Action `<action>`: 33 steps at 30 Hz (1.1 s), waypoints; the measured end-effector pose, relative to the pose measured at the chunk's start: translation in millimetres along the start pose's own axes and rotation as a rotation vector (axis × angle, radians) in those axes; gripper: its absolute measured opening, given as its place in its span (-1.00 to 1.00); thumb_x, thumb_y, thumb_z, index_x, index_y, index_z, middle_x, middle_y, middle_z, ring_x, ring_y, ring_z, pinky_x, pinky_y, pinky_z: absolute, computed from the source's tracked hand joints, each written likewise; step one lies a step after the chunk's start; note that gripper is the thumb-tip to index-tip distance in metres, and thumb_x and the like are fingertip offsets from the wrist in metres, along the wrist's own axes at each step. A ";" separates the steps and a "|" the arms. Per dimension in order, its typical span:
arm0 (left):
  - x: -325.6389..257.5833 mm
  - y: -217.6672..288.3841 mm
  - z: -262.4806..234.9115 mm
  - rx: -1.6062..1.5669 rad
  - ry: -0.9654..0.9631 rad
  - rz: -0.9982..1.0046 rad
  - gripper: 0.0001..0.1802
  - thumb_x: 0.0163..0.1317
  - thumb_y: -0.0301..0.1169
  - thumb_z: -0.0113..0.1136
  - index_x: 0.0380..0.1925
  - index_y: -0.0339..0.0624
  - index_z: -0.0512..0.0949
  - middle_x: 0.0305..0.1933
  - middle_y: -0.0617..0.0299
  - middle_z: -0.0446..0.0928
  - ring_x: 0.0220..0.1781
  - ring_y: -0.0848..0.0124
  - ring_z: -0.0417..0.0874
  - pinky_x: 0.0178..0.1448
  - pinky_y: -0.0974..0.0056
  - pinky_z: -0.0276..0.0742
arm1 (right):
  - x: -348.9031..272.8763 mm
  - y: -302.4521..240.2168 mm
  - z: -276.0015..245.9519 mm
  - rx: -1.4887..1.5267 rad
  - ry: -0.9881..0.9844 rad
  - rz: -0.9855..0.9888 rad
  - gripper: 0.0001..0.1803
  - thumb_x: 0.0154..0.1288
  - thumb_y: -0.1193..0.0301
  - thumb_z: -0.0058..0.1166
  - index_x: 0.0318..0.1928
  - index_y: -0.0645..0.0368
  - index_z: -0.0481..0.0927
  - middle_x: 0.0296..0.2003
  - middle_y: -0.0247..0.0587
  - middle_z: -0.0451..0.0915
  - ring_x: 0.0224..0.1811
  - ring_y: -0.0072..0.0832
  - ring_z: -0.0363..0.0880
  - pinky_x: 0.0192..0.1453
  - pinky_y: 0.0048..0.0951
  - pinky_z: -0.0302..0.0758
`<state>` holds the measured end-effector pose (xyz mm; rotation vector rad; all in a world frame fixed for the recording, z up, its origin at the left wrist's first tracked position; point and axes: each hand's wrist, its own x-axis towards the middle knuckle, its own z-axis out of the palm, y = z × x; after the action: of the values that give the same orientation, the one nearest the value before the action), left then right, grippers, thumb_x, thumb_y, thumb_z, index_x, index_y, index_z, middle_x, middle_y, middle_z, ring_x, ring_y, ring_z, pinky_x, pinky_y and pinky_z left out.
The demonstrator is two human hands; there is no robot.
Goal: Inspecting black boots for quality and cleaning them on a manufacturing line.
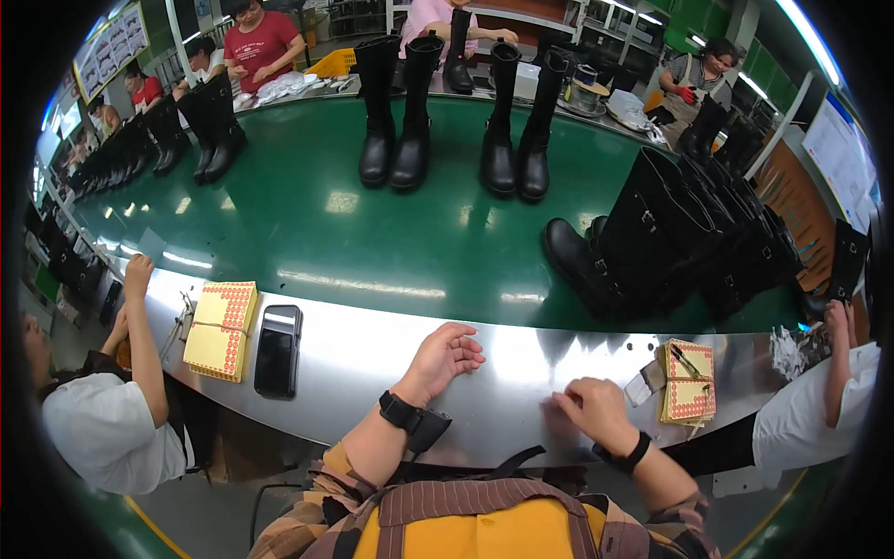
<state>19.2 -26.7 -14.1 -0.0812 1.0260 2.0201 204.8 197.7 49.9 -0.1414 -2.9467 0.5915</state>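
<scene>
Over the bare metal edge of the bench (494, 382), my left hand (445, 359) hovers palm inward, its loosely bent fingers apart and nothing in them. My right hand (596, 412) is lower and to the right, back upward, with one digit stretched left and the others loosely bent. Nothing shows in it, though its underside is hidden. Closest to the right hand lies a small grey-white object (644, 382), beside a banded stack of yellow cards (678, 402) with red marks and a pen (687, 363) on top. Both wrists wear black bands.
Black boots (396, 154) stand in pairs across the green belt (307, 214). A cluster of tall buckled boots (652, 233) leans together at right. Left of me lie a phone (277, 352) and another banded yellow card stack (221, 331). Co-workers sit on both sides and across.
</scene>
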 end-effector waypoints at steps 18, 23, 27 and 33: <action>189.1 246.3 -121.7 0.001 0.682 0.503 -0.46 0.34 -0.20 0.04 0.14 -0.42 0.33 0.11 -0.15 0.42 0.08 0.06 0.53 0.14 0.06 0.54 | -75.7 11.5 51.6 0.012 0.304 0.042 -0.67 0.16 0.40 0.22 -0.63 0.12 0.35 -0.64 -0.21 0.34 -0.56 -0.18 0.34 -0.41 -0.19 0.18; 262.7 258.7 -142.1 -0.013 0.741 0.482 -0.36 0.36 -0.11 0.13 0.22 -0.41 0.31 0.23 -0.13 0.41 0.15 -0.02 0.53 0.21 0.03 0.50 | -70.5 -0.1 42.7 -0.051 0.312 0.064 -0.74 0.16 0.38 0.28 -0.56 0.09 0.46 -0.61 -0.23 0.39 -0.55 -0.22 0.37 -0.39 -0.23 0.26; 289.8 286.2 -167.8 -0.003 0.547 0.590 -0.38 0.32 -0.20 0.23 0.19 -0.43 0.32 0.24 -0.14 0.42 0.20 -0.05 0.50 0.25 -0.07 0.49 | -63.6 3.1 42.3 -0.069 0.280 0.042 -0.73 0.14 0.40 0.29 -0.58 0.06 0.44 -0.63 -0.24 0.37 -0.56 -0.23 0.36 -0.40 -0.24 0.25; 268.8 294.0 -141.5 -0.066 0.787 0.679 -0.48 0.18 -0.50 0.35 0.08 -0.51 0.38 0.12 -0.16 0.48 0.11 -0.07 0.56 0.13 -0.21 0.58 | -58.7 1.5 41.7 -0.071 0.256 0.074 -0.71 0.11 0.40 0.30 -0.60 0.04 0.43 -0.64 -0.26 0.35 -0.56 -0.24 0.36 -0.41 -0.24 0.23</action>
<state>-403.2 -37.3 -28.6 -0.6881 1.6221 2.7202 256.7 176.5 4.7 -0.3105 -2.7240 0.4404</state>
